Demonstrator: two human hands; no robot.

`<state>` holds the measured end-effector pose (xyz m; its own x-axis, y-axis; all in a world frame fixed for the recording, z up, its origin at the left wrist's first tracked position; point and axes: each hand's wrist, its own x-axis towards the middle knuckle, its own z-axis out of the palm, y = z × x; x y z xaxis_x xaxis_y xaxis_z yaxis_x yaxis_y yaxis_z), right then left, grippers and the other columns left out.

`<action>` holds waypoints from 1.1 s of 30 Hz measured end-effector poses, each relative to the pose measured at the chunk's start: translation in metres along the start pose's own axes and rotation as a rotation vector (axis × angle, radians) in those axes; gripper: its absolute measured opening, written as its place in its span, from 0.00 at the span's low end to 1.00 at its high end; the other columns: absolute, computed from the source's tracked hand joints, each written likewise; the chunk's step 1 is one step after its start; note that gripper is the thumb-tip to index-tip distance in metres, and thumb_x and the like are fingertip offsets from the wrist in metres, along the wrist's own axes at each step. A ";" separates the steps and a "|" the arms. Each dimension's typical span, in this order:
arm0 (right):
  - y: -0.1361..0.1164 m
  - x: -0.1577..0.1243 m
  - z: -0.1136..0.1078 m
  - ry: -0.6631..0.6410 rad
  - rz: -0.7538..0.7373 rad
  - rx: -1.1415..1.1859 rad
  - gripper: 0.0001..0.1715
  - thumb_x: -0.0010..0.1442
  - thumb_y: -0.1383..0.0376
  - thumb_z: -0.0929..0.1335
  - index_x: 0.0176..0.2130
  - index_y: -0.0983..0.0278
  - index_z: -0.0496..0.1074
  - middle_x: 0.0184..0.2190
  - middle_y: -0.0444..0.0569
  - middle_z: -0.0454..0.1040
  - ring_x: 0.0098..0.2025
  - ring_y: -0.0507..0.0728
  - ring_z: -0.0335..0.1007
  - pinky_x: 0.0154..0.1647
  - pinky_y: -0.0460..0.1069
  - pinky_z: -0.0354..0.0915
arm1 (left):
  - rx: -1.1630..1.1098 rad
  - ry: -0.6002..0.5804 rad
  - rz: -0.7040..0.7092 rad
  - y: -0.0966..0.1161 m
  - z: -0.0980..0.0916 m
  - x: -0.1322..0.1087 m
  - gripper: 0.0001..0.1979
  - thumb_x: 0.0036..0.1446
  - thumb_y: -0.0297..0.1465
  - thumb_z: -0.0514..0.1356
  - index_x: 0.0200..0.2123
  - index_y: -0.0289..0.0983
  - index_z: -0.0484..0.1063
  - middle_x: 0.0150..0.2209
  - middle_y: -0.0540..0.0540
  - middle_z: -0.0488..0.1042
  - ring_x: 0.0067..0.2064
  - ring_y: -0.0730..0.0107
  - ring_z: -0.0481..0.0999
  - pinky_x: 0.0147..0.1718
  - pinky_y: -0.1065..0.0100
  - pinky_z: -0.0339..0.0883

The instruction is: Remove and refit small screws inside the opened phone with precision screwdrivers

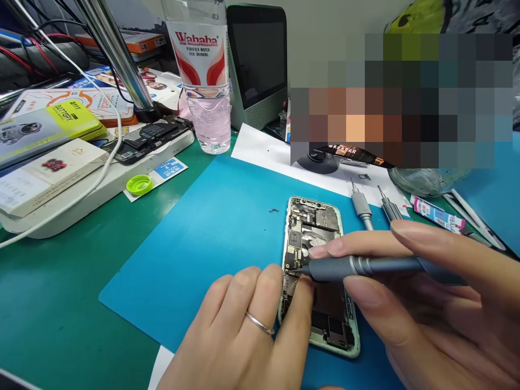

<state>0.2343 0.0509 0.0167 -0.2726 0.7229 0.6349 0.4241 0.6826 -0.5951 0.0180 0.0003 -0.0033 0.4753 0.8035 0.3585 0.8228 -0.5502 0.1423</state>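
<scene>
The left hand point(239, 330) is sitting closest to the lens, at bottom middle. Its fingers are lying flat and close together, gripping nothing, with the tips resting on the left edge of the opened phone point(320, 233). That phone is lying face down with its insides showing, near the right end of the blue mat point(211, 238), and its bottom corner is running close to the mat's near edge.

Room-wise, the mat's whole left half is lying bare, and the green mat point(60, 303) under it is giving plenty of open space at lower left. Behind the phone it's getting tight: two spare screwdrivers point(361, 208) are lying just past its top right corner on the white paper point(264, 149), and a small tube point(439, 215) is lying further right. A water bottle point(203, 81) is standing at the mat's far edge, with a green cap point(139, 184) lying to its left, well apart from the phone.

The right hand point(439, 309) is coming in from the right, thumb and fingers pinching the grey screwdriver point(365, 266) nearly level. The tip is touching the board at the phone's left side, right beside the left fingertips.
</scene>
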 end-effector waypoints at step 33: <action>0.001 0.029 0.020 -0.176 -0.300 0.166 0.44 0.67 0.80 0.69 0.76 0.60 0.62 0.68 0.53 0.79 0.61 0.56 0.84 0.62 0.51 0.81 | -0.119 0.137 -0.061 0.005 0.015 -0.002 0.25 0.81 0.44 0.40 0.64 0.38 0.68 0.52 0.41 0.72 0.49 0.54 0.70 0.44 0.54 0.66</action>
<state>0.2094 0.0753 0.0245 -0.5137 0.4860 0.7071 0.1616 0.8642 -0.4766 0.0261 -0.0011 -0.0174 0.3717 0.8024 0.4669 0.8023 -0.5306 0.2733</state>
